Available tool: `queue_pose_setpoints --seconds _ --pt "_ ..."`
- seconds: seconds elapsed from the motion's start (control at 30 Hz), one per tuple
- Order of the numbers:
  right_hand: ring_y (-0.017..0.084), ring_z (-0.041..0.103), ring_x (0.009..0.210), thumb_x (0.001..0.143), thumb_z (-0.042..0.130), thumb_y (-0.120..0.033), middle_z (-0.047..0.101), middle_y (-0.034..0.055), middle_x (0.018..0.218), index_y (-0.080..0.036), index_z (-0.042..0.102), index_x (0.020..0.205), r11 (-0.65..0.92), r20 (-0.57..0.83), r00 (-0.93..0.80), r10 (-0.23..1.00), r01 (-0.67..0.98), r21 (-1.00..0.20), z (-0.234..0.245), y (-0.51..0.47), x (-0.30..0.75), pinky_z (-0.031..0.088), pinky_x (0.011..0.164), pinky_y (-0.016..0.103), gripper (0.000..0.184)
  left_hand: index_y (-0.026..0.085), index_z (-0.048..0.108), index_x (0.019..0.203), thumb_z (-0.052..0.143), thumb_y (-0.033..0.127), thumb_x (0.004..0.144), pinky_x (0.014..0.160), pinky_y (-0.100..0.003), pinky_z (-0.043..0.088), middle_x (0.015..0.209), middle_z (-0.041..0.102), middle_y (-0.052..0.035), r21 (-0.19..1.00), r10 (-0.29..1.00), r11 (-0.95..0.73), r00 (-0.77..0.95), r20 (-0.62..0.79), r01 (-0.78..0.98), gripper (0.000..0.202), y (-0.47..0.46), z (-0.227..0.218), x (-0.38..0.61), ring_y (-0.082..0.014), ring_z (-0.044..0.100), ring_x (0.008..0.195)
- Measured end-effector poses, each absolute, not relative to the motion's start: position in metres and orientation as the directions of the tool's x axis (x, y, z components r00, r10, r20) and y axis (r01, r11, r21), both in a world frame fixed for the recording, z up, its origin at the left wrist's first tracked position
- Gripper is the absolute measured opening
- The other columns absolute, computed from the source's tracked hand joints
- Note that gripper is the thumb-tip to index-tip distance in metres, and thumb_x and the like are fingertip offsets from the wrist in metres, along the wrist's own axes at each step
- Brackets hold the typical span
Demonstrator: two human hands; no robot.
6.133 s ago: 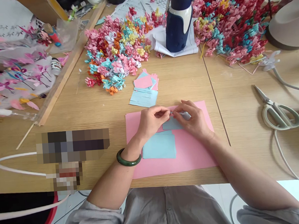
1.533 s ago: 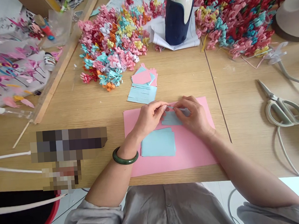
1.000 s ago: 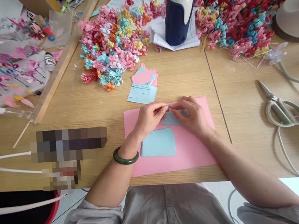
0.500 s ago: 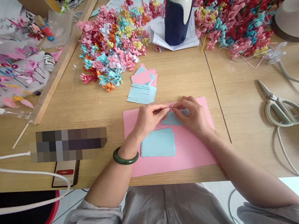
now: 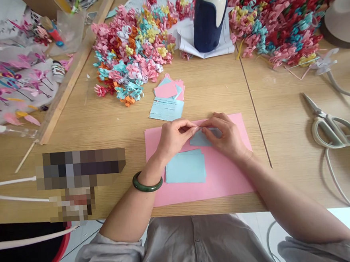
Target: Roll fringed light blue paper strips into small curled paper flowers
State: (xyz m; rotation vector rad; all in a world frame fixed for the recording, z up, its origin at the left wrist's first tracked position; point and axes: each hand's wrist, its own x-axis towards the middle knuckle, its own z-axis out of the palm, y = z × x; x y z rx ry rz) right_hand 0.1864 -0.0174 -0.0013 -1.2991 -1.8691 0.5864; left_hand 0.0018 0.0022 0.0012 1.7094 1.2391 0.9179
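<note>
My left hand (image 5: 175,137) and my right hand (image 5: 225,135) meet over a pink sheet (image 5: 223,179) on the wooden table. Both pinch the top edge of a small light blue paper piece (image 5: 201,139), fingertips close together. A green bangle (image 5: 147,184) circles my left wrist. Just below the hands, a small stack of light blue paper rectangles (image 5: 186,168) lies flat on the pink sheet.
Cut blue and pink paper pieces (image 5: 167,99) lie beyond the sheet. Heaps of curled paper flowers (image 5: 133,50) (image 5: 275,20) flank a navy bottle (image 5: 208,19). Scissors (image 5: 330,126) and a cable lie at right. A wooden strip (image 5: 70,84) and flower sprigs (image 5: 13,90) sit left.
Both hands stay pinched on the blue piece and barely shift; the fingers make small working movements along its top edge. The view has drifted slightly.
</note>
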Motion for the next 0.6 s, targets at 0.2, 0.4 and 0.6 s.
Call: queue_pose_setpoints --seconds 0.2,0.4,0.6 --pt "0.024 0.061 0.097 0.086 0.058 -0.016 0.071 0.0036 0.085 -0.025 0.069 0.088 0.387 0.339 -0.194 0.921 0.576 -0.721 -0.0019 -0.0175 0.1861 0.054 0.090 0.041 0.015 0.017 0.073 0.077 0.072 0.033 0.081 0.065 -0.023 0.049 0.076 0.074 -0.0019 0.919 0.967 -0.169 0.238 0.086 0.355 0.017 0.0016 0.0028 0.0025 -0.0131 0.063 0.068" --pt "0.024 0.062 0.097 0.087 0.052 -0.013 0.071 0.0036 0.083 -0.025 0.069 0.088 0.423 0.357 -0.230 0.906 0.557 -0.715 -0.0004 -0.0175 0.1859 0.053 0.091 0.043 0.020 0.016 0.069 0.073 0.075 0.035 0.078 0.061 -0.023 0.048 0.072 0.071 -0.0015 0.925 0.970 -0.149 0.233 0.068 0.349 0.020 0.0020 0.0024 0.0035 -0.0116 0.059 0.063" --pt "0.023 0.062 0.097 0.087 0.051 -0.015 0.073 0.0028 0.086 -0.025 0.068 0.089 0.455 0.366 -0.271 0.891 0.522 -0.721 0.0014 -0.0182 0.1855 0.051 0.098 0.044 0.021 0.017 0.064 0.071 0.077 0.028 0.076 0.055 -0.020 0.042 0.067 0.064 0.0023 0.897 0.964 -0.199 0.242 0.107 0.395 0.018 0.0018 0.0028 0.0039 -0.0085 0.051 0.058"
